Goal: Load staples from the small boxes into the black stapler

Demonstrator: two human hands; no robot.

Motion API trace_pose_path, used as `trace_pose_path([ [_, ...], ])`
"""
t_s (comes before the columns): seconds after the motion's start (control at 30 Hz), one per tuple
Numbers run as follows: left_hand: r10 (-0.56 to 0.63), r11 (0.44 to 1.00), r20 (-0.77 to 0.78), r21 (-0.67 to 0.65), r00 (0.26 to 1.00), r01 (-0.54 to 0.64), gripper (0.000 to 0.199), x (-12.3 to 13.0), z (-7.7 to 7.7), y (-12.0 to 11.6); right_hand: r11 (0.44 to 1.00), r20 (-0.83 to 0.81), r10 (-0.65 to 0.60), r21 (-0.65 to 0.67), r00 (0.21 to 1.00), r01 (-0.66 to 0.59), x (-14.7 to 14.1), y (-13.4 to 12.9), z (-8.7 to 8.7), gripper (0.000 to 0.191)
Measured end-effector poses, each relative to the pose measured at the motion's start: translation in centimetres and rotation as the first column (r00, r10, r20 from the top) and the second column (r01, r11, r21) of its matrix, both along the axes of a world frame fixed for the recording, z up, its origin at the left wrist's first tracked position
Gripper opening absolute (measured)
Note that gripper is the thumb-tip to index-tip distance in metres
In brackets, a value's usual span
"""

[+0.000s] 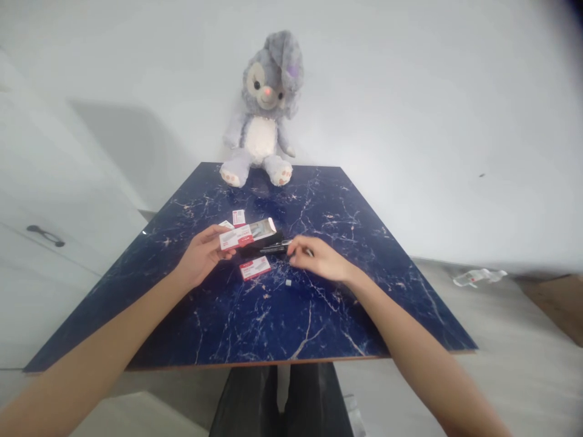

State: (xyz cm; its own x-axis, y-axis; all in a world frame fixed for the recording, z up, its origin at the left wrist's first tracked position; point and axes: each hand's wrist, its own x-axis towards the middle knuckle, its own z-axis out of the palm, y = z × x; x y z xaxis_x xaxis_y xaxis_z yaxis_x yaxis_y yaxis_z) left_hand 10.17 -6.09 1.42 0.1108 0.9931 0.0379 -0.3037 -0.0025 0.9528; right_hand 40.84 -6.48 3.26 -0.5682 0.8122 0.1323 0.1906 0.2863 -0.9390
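A small red and white box (235, 237) with its right end open is held in my left hand (202, 255), over the table. My right hand (313, 257) is closed around a dark, slim pen-like tool (276, 247), whose tip points left toward the box. Beneath the box and the tool is a black object (255, 247), partly covered. A second red and white box (255, 267) lies flat just in front of it. Farther back, another small red and white box (238, 217) rests near my left fingertips. A tiny pale piece (288, 283) lies below my right hand.
At the back of the blue marbled table (291, 328) sits a grey plush toy (261, 136) against the white wall. On the floor at the right are a crumpled clear wrapper (478, 277) and a brown cardboard piece (558, 303).
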Motion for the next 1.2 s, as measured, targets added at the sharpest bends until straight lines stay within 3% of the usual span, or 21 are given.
trace_pose_path([
  [0.1,0.003,1.0,0.006,-0.004,1.0,-0.003,0.023,-0.1,0.1,0.0,0.938,0.349,0.072,0.296,0.935,-0.182,0.1,-0.5,-0.4,0.02],
  [0.27,-0.059,0.998,-0.087,0.029,0.994,0.061,0.026,0.0,-0.3,-0.1,0.839,0.436,0.019,0.483,0.9,-0.252,-0.8,-0.9,-1.3,0.001],
  [0.37,-0.072,0.994,-0.195,0.065,0.978,0.086,0.026,0.2,-0.6,-0.2,0.809,0.308,-0.059,0.572,0.949,-0.135,-1.2,-1.2,-0.7,0.005],
  [0.5,-0.131,0.977,-0.391,0.103,0.911,0.185,0.026,0.7,-0.7,-0.7,0.733,0.08,-0.25,0.667,0.965,0.134,-1.5,-1.8,-0.2,0.013],
  [0.6,-0.153,0.97,-0.434,0.105,0.888,0.218,0.027,1.3,-0.5,-1.2,0.735,-0.014,-0.302,0.633,0.953,0.242,-2.1,-2.1,-0.4,0.015],
  [0.77,-0.134,0.985,-0.35,0.055,0.927,0.163,0.028,1.9,-0.4,-1.4,0.837,-0.115,-0.283,0.455,0.952,0.304,-2.2,-1.5,-0.7,0.015],
  [0.93,-0.129,0.992,-0.215,-0.027,0.968,0.126,0.035,1.5,-0.3,-1.2,0.802,-0.191,-0.443,0.352,0.876,0.483,-0.9,-0.2,-0.9,0.018],
  [1.0,-0.113,0.994,-0.166,-0.02,0.98,0.111,0.034,1.3,-0.1,-1.1,0.835,-0.123,-0.439,0.31,0.89,0.455,-0.7,0.2,-1.2,0.023],
  [1.07,-0.103,0.995,-0.148,-0.022,0.984,0.101,0.033,1.3,-0.1,-1.1,0.899,-0.061,-0.355,0.254,0.933,0.358,-1.0,0.5,-1.7,0.029],
  [1.2,-0.143,0.989,-0.169,-0.065,0.975,0.134,0.037,1.1,-0.2,-1.1,0.958,-0.079,-0.269,0.086,0.96,0.275,-1.9,0.7,-3.2,0.033],
])
